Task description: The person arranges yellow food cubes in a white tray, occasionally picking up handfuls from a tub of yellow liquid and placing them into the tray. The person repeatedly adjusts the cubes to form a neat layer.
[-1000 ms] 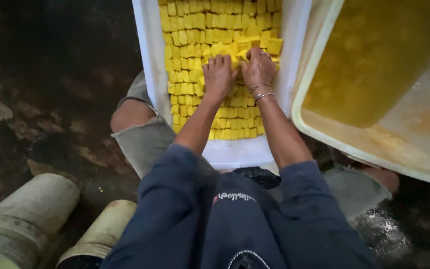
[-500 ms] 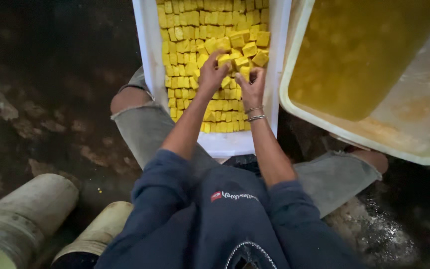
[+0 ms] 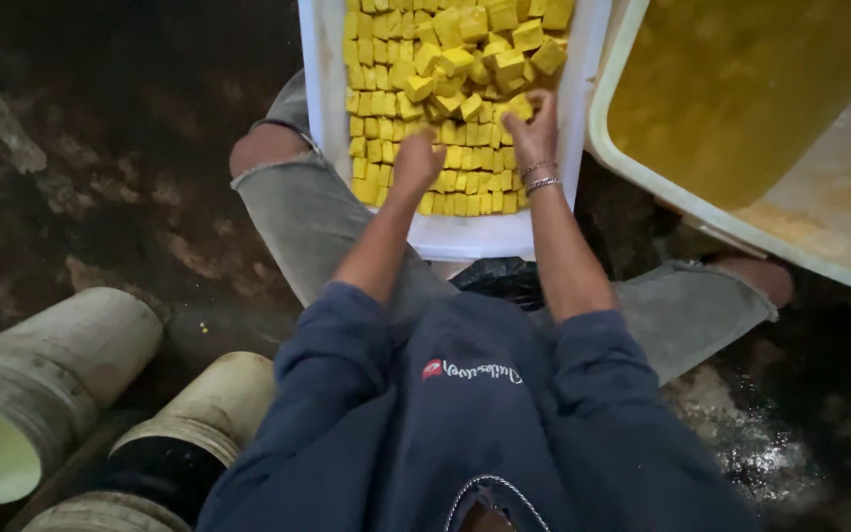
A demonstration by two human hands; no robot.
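Your left hand (image 3: 416, 163) rests curled and your right hand (image 3: 536, 123) pinches lightly on the yellow cubes (image 3: 445, 99) packed in the white tray (image 3: 465, 236) at top centre; they look soft, wet and crumbly, so grip each by opposite flat faces.

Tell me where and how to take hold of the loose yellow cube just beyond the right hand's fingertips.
Pinch the yellow cube by two opposite flat faces, coming from above. It lies tilted on top of the packed rows in the white tray, so its sides are probably free. The right hand is nearest to it.
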